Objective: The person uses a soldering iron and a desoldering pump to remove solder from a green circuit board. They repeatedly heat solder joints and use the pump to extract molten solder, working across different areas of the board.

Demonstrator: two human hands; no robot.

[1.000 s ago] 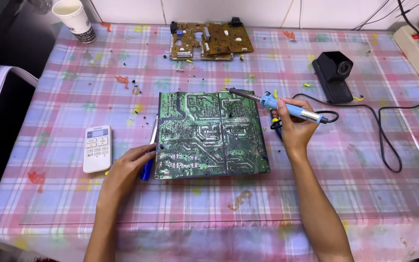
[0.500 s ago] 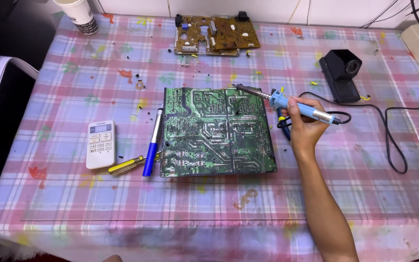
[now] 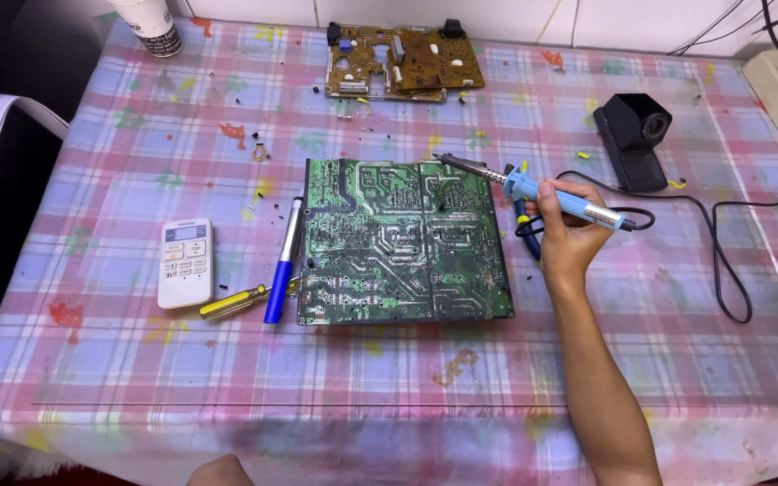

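The soldering iron (image 3: pixel 542 191) sits in the right hand (image 3: pixel 562 236), grip closed around its blue handle, tip over the top edge of the green board (image 3: pixel 402 241) on the bench (image 3: pixel 389 369). The left hand is out of view. A cup (image 3: pixel 146 20) stands at the far corner, contents unseen.

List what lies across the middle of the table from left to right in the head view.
White remote control → yellow-handled screwdriver → blue-and-silver pen-shaped tool → green circuit board → right hand holding the blue soldering iron → black cable loop.
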